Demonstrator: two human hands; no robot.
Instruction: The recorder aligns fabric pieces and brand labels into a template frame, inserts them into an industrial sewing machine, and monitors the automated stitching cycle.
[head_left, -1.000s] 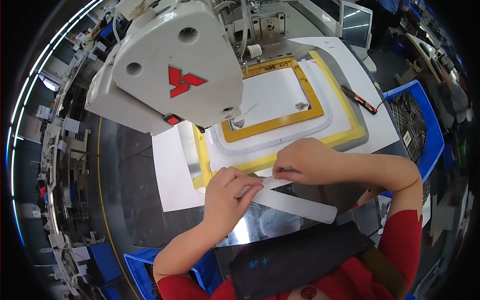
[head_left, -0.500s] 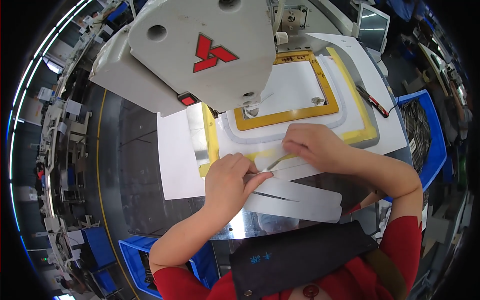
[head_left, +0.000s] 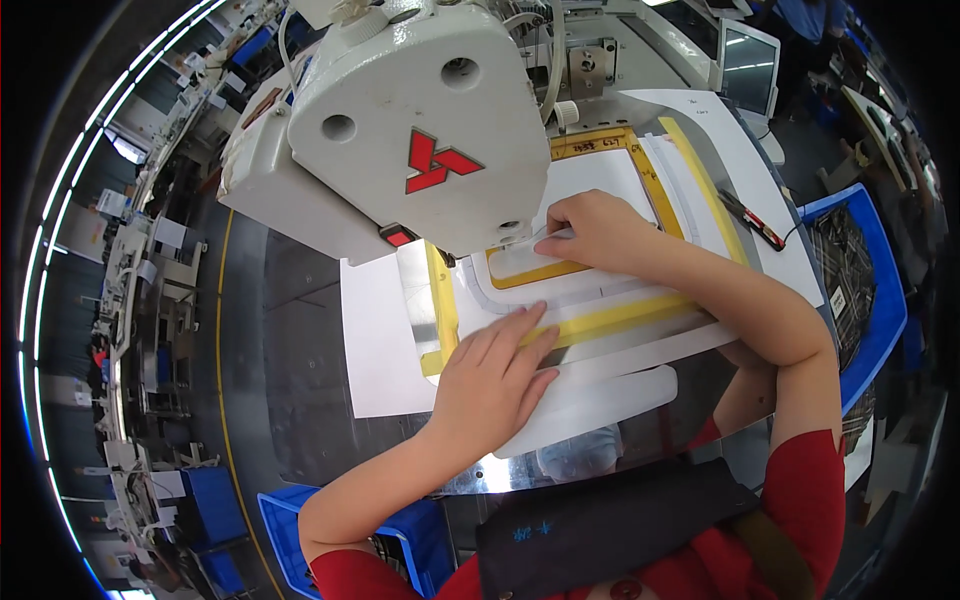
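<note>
A: Where's the white strip?
B: Over the near left corner of the yellow frame, long axis roughly left to right; right hand nearer, at its right end, fingers drawn together in what looks like a pinch
A: Left hand?
B: Closer to the body, fingers spread flat toward the yellow tape, no grip visible; second strip lies slantwise just beside it on the table
A: Obstructions?
B: Machine head crowds the left; right forearm crosses the near right side; red-and-black tool well apart, right
</note>
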